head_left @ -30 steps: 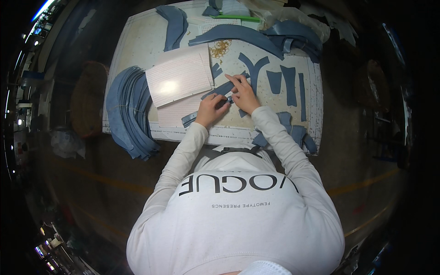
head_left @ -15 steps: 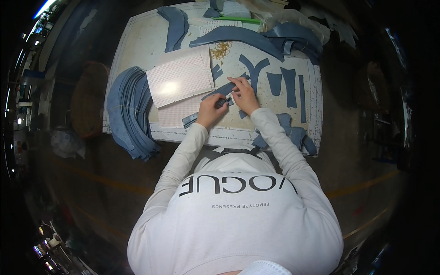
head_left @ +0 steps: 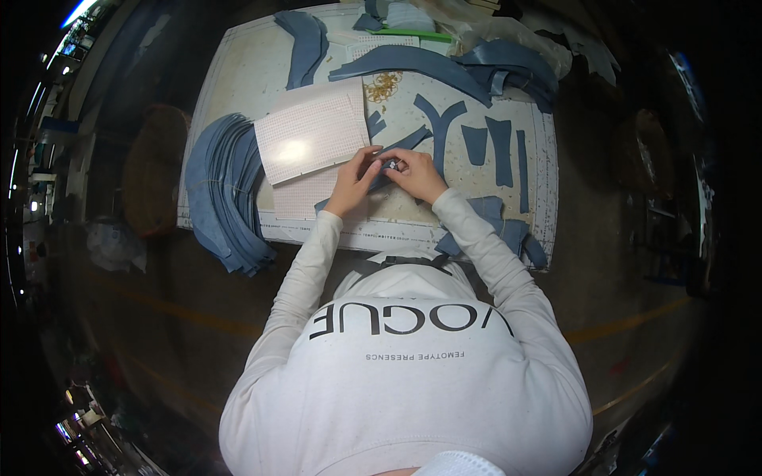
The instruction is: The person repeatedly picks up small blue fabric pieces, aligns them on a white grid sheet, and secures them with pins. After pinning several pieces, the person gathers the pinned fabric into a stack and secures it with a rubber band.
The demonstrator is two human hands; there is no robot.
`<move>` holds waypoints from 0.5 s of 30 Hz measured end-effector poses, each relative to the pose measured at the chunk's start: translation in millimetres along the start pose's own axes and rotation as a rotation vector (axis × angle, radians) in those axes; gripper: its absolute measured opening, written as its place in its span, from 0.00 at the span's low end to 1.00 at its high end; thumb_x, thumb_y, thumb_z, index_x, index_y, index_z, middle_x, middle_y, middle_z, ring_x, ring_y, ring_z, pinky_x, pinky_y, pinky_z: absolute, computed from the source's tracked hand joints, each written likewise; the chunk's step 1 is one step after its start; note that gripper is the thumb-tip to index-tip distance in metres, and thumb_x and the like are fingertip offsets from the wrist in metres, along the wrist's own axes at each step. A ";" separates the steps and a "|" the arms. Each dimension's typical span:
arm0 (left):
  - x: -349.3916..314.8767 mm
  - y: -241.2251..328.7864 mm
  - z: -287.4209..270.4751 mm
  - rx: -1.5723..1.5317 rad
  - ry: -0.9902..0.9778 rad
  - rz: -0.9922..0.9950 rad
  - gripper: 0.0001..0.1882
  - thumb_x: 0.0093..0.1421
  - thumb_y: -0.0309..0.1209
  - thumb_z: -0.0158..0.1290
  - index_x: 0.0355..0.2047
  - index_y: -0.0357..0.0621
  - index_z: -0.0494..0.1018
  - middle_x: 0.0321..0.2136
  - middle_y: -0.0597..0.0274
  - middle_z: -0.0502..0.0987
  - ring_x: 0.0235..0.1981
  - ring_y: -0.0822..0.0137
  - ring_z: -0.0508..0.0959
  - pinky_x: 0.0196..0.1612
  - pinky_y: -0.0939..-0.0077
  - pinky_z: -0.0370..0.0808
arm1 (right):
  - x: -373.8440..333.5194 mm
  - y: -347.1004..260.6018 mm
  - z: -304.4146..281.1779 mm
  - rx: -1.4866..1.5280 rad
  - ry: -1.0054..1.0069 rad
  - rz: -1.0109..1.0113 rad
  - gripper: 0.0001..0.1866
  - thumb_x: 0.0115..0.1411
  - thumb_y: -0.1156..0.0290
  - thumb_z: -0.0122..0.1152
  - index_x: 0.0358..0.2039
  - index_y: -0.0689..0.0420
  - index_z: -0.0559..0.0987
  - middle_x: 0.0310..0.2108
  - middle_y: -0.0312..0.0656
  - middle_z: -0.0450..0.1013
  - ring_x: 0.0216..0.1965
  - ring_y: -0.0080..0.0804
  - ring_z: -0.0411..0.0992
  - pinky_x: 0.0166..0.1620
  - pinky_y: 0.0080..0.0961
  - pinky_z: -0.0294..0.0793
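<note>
My left hand [head_left: 354,182] is closed, its fingers bent over a small dark blue fabric bundle [head_left: 384,178] at the middle of the table. My right hand [head_left: 417,174] meets it from the right, fingers curled and thumb pinched in; a small whitish bit shows at its fingertips, too small to name. Just beyond the hands lies a slanting blue fabric strip [head_left: 414,140]. Sheets with a fine printed grid [head_left: 309,131] lie to the left of the hands. The end of another blue strip [head_left: 321,206] shows under my left wrist.
A thick tied stack of curved blue pieces [head_left: 225,194] overhangs the table's left edge. Yellow rubber bands [head_left: 382,86] lie beyond the hands. A Y-shaped piece [head_left: 440,127] and several flat pieces [head_left: 500,151] lie to the right. More fabric bundles [head_left: 512,67] are at the back.
Both hands have come together; the left moved slightly up and left, and the right came left and down from the slanting strip. The fingers now cover more of the bundle.
</note>
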State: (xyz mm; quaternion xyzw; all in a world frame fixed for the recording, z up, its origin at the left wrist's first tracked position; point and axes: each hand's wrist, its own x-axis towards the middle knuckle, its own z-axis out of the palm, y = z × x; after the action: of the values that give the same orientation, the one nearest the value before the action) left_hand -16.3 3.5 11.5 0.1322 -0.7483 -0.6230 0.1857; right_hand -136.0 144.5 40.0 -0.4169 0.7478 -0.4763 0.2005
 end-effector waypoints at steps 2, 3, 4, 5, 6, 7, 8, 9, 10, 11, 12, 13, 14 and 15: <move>-2.5 6.8 -10.5 -0.052 -0.188 -0.185 0.23 0.56 0.36 0.61 0.49 0.40 0.70 0.33 0.58 0.79 0.31 0.70 0.77 0.38 0.75 0.73 | 8.2 -7.3 -13.7 0.022 -0.025 -0.079 0.16 0.51 0.74 0.66 0.43 0.54 0.80 0.17 0.34 0.70 0.21 0.16 0.68 0.27 0.19 0.68; -2.5 10.3 -13.6 0.038 -0.172 -0.139 0.22 0.56 0.37 0.61 0.48 0.40 0.70 0.32 0.58 0.79 0.30 0.69 0.77 0.38 0.74 0.74 | 15.2 -7.6 -23.6 0.086 -0.044 -0.004 0.16 0.53 0.75 0.65 0.43 0.55 0.80 0.19 0.33 0.71 0.22 0.15 0.69 0.28 0.17 0.69; -1.7 13.8 -16.5 0.126 -0.150 -0.103 0.22 0.56 0.37 0.61 0.47 0.40 0.71 0.32 0.58 0.79 0.30 0.69 0.77 0.38 0.74 0.74 | 22.8 -5.5 -34.2 0.158 -0.059 0.048 0.15 0.54 0.75 0.64 0.44 0.56 0.79 0.20 0.33 0.72 0.23 0.15 0.70 0.29 0.16 0.70; -0.7 16.9 -17.9 0.215 -0.129 -0.067 0.22 0.56 0.38 0.61 0.46 0.40 0.71 0.31 0.57 0.80 0.30 0.69 0.77 0.38 0.73 0.74 | 30.8 -1.1 -43.9 0.269 -0.074 0.021 0.15 0.55 0.76 0.63 0.44 0.57 0.79 0.21 0.32 0.73 0.25 0.15 0.71 0.30 0.15 0.71; 1.0 19.6 -18.0 0.261 -0.068 -0.112 0.20 0.53 0.36 0.63 0.44 0.41 0.73 0.31 0.53 0.80 0.31 0.64 0.80 0.38 0.72 0.74 | 39.7 5.4 -53.9 0.289 -0.085 0.122 0.14 0.56 0.77 0.62 0.44 0.59 0.79 0.24 0.33 0.74 0.26 0.15 0.72 0.32 0.13 0.72; 3.4 21.5 -15.9 0.344 -0.047 -0.099 0.20 0.53 0.35 0.63 0.44 0.41 0.73 0.31 0.52 0.80 0.32 0.61 0.80 0.38 0.72 0.74 | 48.6 13.6 -63.0 0.359 -0.100 0.129 0.13 0.57 0.77 0.61 0.45 0.60 0.78 0.27 0.33 0.75 0.28 0.15 0.73 0.33 0.12 0.74; 6.1 22.4 -12.1 0.419 -0.028 -0.083 0.20 0.52 0.34 0.63 0.43 0.41 0.73 0.31 0.50 0.80 0.33 0.58 0.81 0.38 0.71 0.75 | 56.1 22.8 -67.4 0.383 -0.068 0.163 0.12 0.55 0.76 0.64 0.42 0.57 0.80 0.27 0.32 0.75 0.26 0.15 0.72 0.32 0.12 0.74; 9.5 22.8 -7.6 0.495 -0.007 -0.065 0.20 0.51 0.33 0.63 0.43 0.41 0.73 0.31 0.48 0.80 0.33 0.55 0.81 0.39 0.70 0.75 | 63.4 32.1 -70.1 0.347 -0.075 0.175 0.12 0.55 0.76 0.64 0.41 0.57 0.81 0.26 0.32 0.74 0.26 0.15 0.72 0.32 0.12 0.74; 12.6 22.2 -1.2 0.549 -0.003 0.037 0.22 0.49 0.32 0.63 0.45 0.44 0.72 0.34 0.48 0.77 0.34 0.53 0.80 0.39 0.70 0.75 | 69.9 41.5 -71.7 0.302 -0.078 0.196 0.11 0.55 0.77 0.64 0.40 0.56 0.81 0.26 0.31 0.73 0.26 0.15 0.72 0.32 0.11 0.74; 13.9 20.9 5.6 0.665 -0.007 0.044 0.23 0.48 0.32 0.63 0.46 0.44 0.72 0.36 0.49 0.76 0.34 0.52 0.79 0.38 0.68 0.76 | 73.9 50.5 -71.8 0.229 -0.069 0.254 0.10 0.55 0.77 0.65 0.39 0.56 0.82 0.26 0.31 0.72 0.26 0.15 0.71 0.32 0.11 0.74; 15.6 19.3 13.0 0.780 -0.003 0.052 0.24 0.48 0.32 0.63 0.46 0.44 0.71 0.37 0.50 0.75 0.35 0.51 0.79 0.38 0.65 0.76 | 76.9 58.4 -71.8 0.187 -0.066 0.259 0.10 0.52 0.75 0.67 0.37 0.54 0.83 0.24 0.30 0.69 0.25 0.16 0.70 0.30 0.13 0.74; 17.6 17.4 19.7 0.897 -0.004 0.056 0.25 0.47 0.32 0.64 0.46 0.44 0.71 0.39 0.50 0.74 0.36 0.50 0.79 0.38 0.63 0.77 | 79.0 65.0 -71.1 0.115 -0.091 0.220 0.11 0.51 0.74 0.68 0.37 0.53 0.83 0.24 0.31 0.69 0.25 0.18 0.70 0.30 0.15 0.74; 20.3 15.7 24.9 0.957 -0.025 0.001 0.27 0.45 0.33 0.64 0.47 0.45 0.70 0.42 0.51 0.70 0.38 0.49 0.78 0.38 0.60 0.77 | 80.1 70.1 -70.3 0.022 -0.098 0.203 0.11 0.50 0.73 0.69 0.36 0.53 0.83 0.24 0.32 0.69 0.25 0.19 0.70 0.31 0.18 0.74; 22.8 14.0 27.2 0.988 -0.028 -0.004 0.27 0.44 0.34 0.64 0.46 0.44 0.70 0.41 0.51 0.71 0.38 0.50 0.78 0.38 0.60 0.77 | 81.0 73.7 -71.3 -0.086 -0.106 0.205 0.12 0.49 0.72 0.70 0.36 0.52 0.83 0.24 0.33 0.70 0.25 0.21 0.70 0.31 0.20 0.74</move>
State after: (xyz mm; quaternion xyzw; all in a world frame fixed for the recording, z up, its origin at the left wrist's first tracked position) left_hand -48.4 20.4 23.7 0.1977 -0.9564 -0.1957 0.0896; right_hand -263.9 132.0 16.3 -0.3710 0.7945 -0.3981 0.2697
